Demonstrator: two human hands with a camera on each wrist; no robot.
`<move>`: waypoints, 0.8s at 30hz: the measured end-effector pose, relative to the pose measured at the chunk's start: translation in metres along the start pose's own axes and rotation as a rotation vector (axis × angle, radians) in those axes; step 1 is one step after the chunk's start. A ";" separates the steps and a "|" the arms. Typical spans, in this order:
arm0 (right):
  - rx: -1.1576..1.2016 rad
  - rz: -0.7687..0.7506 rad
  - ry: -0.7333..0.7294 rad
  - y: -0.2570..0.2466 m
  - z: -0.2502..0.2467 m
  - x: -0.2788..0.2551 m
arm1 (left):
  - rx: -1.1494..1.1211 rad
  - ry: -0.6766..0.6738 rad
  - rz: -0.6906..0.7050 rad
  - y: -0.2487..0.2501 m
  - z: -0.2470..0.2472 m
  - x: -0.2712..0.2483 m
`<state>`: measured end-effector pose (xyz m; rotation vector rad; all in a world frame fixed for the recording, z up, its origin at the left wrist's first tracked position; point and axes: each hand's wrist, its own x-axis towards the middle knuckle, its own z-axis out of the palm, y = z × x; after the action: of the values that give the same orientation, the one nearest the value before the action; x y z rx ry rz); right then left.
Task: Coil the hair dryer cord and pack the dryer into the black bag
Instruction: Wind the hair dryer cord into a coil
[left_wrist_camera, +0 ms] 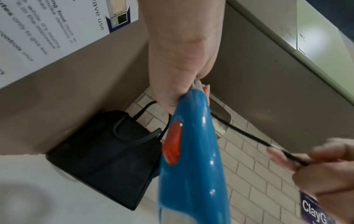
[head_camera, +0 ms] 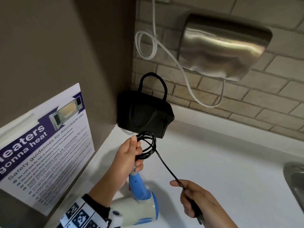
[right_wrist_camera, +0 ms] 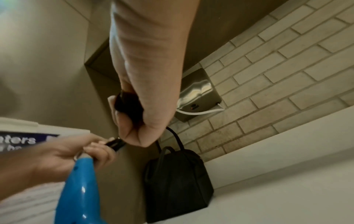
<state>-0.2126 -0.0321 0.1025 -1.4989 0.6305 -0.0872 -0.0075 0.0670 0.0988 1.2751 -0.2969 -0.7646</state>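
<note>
The hair dryer (head_camera: 143,198) is blue and white, its body low over the white counter. My left hand (head_camera: 130,155) grips the top of its blue handle (left_wrist_camera: 189,151) together with several loops of black cord (head_camera: 148,145). From the coil a straight run of cord (head_camera: 167,168) slants down to my right hand (head_camera: 195,199), which holds the cord's end and the black plug (right_wrist_camera: 127,106). The black bag (head_camera: 144,116) stands upright in the corner behind the coil, handles up; whether its top is zipped I cannot tell.
A steel wall-mounted dryer (head_camera: 220,46) with a white cable (head_camera: 154,43) hangs on the brick wall above the bag. A microwave safety poster (head_camera: 42,145) covers the left wall. A steel sink rim (head_camera: 294,180) shows at the right edge of the white counter (head_camera: 230,162).
</note>
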 end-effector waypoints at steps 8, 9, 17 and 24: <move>-0.378 -0.158 0.234 0.023 -0.016 0.013 | 0.142 -0.037 0.077 0.000 0.006 -0.007; -0.421 -0.170 0.243 0.028 -0.018 0.016 | 0.118 -0.044 0.060 0.001 0.008 -0.007; -0.939 -0.466 0.476 0.041 -0.037 0.041 | 0.419 -0.127 0.269 0.006 -0.003 -0.012; -0.837 -0.420 0.596 0.013 -0.052 0.056 | 0.356 -0.009 0.184 -0.001 -0.003 -0.008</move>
<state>-0.1927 -0.1013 0.0745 -2.4399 0.8680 -0.6815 -0.0122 0.0744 0.0989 1.5537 -0.5685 -0.5757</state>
